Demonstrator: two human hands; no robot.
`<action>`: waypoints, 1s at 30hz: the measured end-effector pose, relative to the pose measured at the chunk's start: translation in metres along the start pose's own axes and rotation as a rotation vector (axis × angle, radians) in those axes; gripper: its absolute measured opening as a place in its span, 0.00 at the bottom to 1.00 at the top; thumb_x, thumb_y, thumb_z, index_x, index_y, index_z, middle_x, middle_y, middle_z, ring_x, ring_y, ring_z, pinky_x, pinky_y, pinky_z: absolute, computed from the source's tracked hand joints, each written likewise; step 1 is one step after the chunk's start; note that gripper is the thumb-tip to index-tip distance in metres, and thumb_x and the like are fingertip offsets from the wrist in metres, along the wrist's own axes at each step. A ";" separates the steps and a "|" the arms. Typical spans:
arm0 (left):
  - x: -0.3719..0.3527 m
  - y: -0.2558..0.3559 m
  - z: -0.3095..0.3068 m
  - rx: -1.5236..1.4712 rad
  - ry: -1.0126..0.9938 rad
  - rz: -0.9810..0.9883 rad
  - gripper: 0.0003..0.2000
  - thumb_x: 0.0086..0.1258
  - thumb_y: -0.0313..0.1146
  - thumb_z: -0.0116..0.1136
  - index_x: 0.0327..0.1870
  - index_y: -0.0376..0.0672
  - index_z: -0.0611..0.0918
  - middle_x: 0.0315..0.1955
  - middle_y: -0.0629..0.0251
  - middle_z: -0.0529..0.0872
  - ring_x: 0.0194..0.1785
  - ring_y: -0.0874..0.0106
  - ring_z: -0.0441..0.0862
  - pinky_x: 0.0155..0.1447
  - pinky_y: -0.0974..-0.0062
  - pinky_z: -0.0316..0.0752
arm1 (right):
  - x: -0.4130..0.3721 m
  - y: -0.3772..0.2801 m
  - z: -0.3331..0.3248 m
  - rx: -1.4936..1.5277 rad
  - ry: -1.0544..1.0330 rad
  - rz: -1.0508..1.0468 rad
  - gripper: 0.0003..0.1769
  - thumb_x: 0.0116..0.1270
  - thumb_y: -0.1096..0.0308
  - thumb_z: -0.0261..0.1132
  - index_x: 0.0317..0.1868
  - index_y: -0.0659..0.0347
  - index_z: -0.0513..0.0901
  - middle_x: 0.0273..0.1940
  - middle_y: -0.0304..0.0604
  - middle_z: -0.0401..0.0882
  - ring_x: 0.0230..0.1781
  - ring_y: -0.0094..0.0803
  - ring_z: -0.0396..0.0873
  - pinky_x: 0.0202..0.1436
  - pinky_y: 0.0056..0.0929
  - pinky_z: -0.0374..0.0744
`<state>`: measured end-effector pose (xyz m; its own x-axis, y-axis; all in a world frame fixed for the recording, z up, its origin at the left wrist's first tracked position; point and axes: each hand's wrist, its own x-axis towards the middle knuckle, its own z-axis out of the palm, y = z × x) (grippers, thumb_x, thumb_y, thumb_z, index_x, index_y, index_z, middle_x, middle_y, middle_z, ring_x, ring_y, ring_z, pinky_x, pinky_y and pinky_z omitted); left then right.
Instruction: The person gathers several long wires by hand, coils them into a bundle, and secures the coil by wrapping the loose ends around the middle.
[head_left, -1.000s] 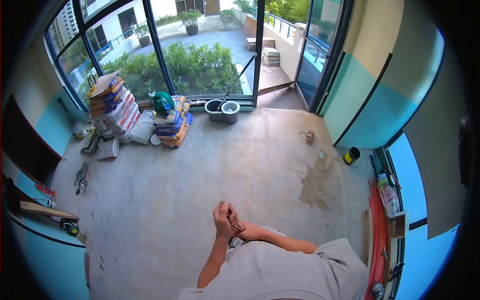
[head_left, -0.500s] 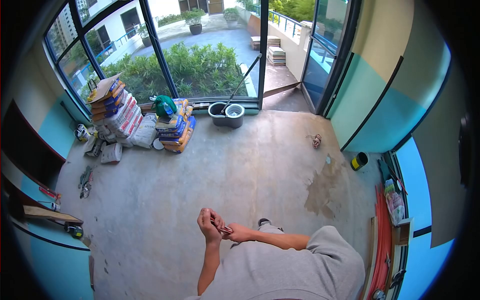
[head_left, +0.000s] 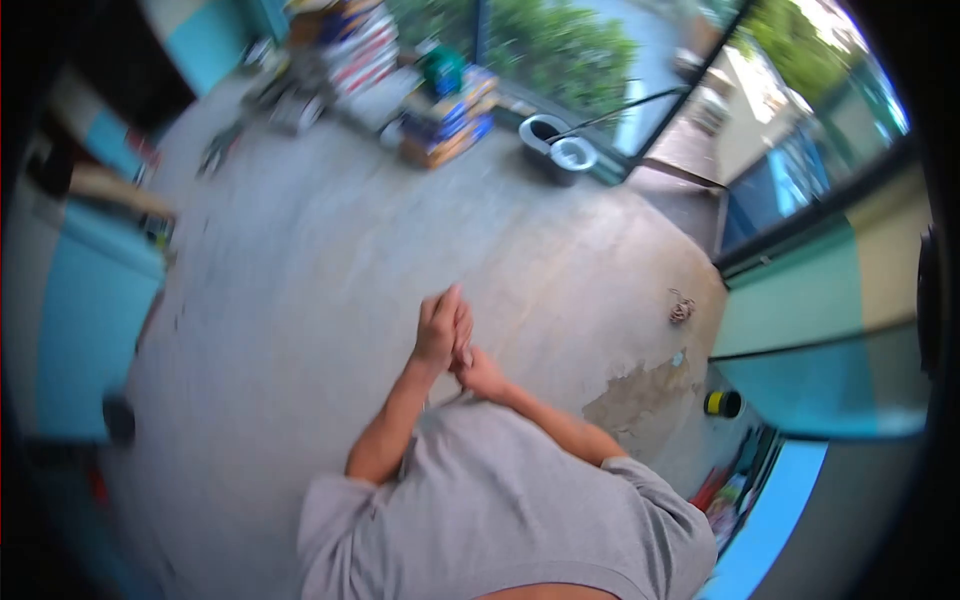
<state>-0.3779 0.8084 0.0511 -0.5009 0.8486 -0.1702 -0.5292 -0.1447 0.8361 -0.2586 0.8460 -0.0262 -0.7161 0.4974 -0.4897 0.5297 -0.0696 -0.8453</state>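
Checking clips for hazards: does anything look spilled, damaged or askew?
A ragged brown patch breaks the paler grey concrete floor, left of the black, yellow-banded cylindrical container; spill or damage, I cannot tell.

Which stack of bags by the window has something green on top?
The stack of blue-and-orange bags, nearest the grey bucket; the other stack shows red-and-white bags.
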 end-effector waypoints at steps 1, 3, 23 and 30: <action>0.001 0.013 0.002 0.011 0.007 0.013 0.23 0.81 0.44 0.43 0.19 0.47 0.64 0.08 0.72 0.64 0.08 0.80 0.59 0.12 0.79 0.55 | 0.026 0.017 0.001 0.020 -0.193 -0.167 0.17 0.64 0.58 0.66 0.25 0.63 0.79 0.20 0.41 0.77 0.22 0.29 0.77 0.26 0.35 0.73; 0.002 0.023 -0.005 0.034 0.042 0.087 0.21 0.80 0.45 0.45 0.23 0.44 0.70 0.09 0.72 0.64 0.08 0.81 0.58 0.13 0.79 0.55 | 0.031 -0.001 0.005 0.041 -0.274 -0.213 0.18 0.65 0.60 0.65 0.23 0.62 0.76 0.17 0.37 0.72 0.20 0.25 0.70 0.24 0.34 0.69; -0.071 -0.006 -0.145 0.585 0.253 0.655 0.24 0.75 0.26 0.52 0.70 0.36 0.64 0.56 0.61 0.80 0.55 0.67 0.80 0.59 0.64 0.75 | 0.059 -0.132 0.108 0.527 -0.203 -0.296 0.19 0.77 0.53 0.58 0.29 0.54 0.70 0.23 0.33 0.73 0.22 0.20 0.69 0.23 0.22 0.67; -0.101 0.053 -0.165 0.858 0.412 0.219 0.17 0.73 0.35 0.56 0.56 0.35 0.73 0.41 0.45 0.86 0.46 0.47 0.83 0.47 0.57 0.76 | 0.075 -0.157 0.160 0.452 -0.189 -0.399 0.22 0.74 0.50 0.62 0.41 0.64 0.77 0.38 0.39 0.75 0.38 0.23 0.70 0.43 0.26 0.70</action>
<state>-0.4683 0.6312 0.0268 -0.8151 0.5794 0.0017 0.2010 0.2800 0.9387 -0.4683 0.7558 0.0358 -0.9085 0.4023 -0.1128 -0.0094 -0.2897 -0.9571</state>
